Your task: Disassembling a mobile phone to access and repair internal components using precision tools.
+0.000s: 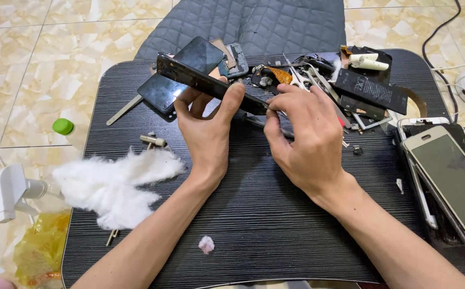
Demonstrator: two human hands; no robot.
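Note:
My left hand point(207, 127) grips a dark, glossy phone point(189, 76), held on edge and tilted above the black table point(254, 214); the thumb lies along its near side. My right hand point(303, 134) is at the phone's right end, fingertips pinched on a thin metal tool point(275, 111) that touches the phone's edge. Under the phone, at the table's back, lie two more black phone panels point(163, 92).
Tweezers, a black battery point(370, 89) and loose parts are piled at the back right. A silver phone point(452, 179) lies at the right edge. White cotton wool point(109, 184) lies at the left, a small pink wad point(206, 244) near the front, a green-capped bottle point(66, 131) off the table.

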